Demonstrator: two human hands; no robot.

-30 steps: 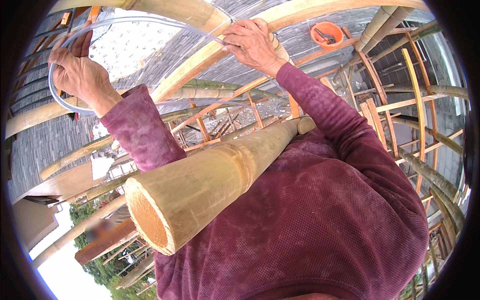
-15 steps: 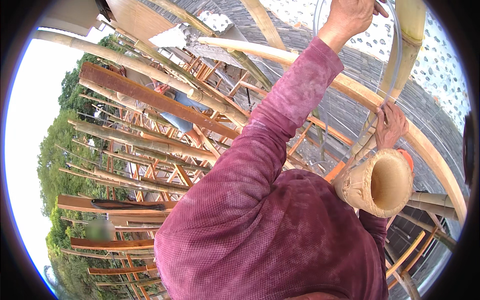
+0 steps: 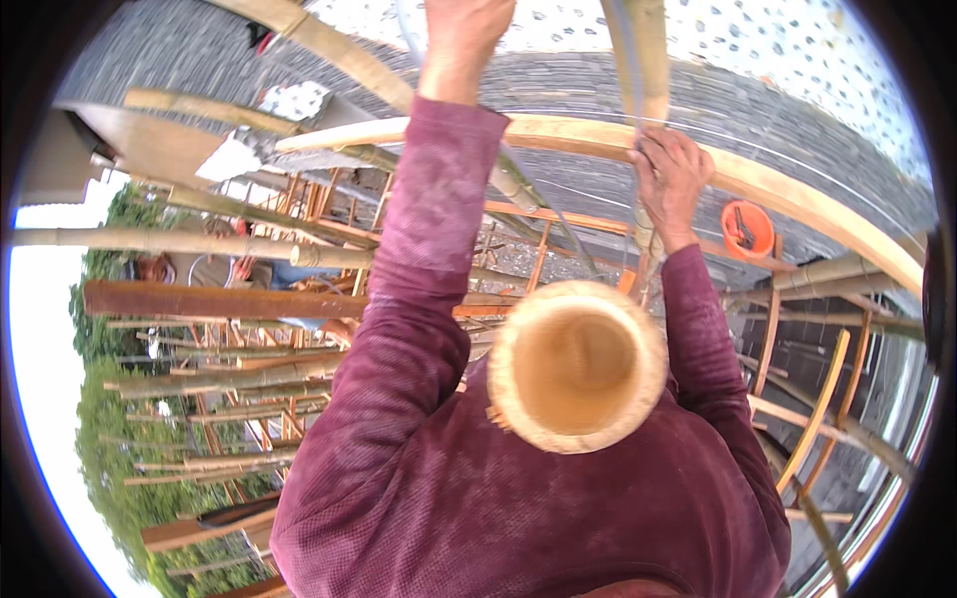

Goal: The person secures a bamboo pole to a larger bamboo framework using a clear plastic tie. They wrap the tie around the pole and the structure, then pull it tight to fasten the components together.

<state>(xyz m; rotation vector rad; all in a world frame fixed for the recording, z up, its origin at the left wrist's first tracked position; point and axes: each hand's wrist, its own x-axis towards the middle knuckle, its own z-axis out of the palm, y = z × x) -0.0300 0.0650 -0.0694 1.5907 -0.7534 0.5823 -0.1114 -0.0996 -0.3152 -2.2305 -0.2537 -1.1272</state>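
Note:
At the upper middle, my right hand (image 3: 675,179) is closed with its fingers pinching a thin clear tube (image 3: 635,75) against an upright bamboo pole (image 3: 653,50), right where a curved pale timber batten (image 3: 768,184) crosses it. My left hand (image 3: 467,35) is raised at the top edge. Its fingers are cut off by the picture, so their grip is hidden. Another part of the clear tube hangs beside that wrist and continues below the sleeve. Close below the camera, between my forearms, the hollow cut end of a thick bamboo pole (image 3: 506,364) faces up.
An orange bucket (image 3: 760,231) with something dark inside stands beyond my right forearm. Many bamboo poles and a reddish-brown plank (image 3: 219,300) fill the left. Another person (image 3: 224,269) is among them. Timber framing (image 3: 812,419) lies at the right, near a grey slatted surface (image 3: 349,60).
The view has swung, so the batten, pole and both hands appear farther left. The orange bucket has come into full view. My right hand stays at the batten and pole.

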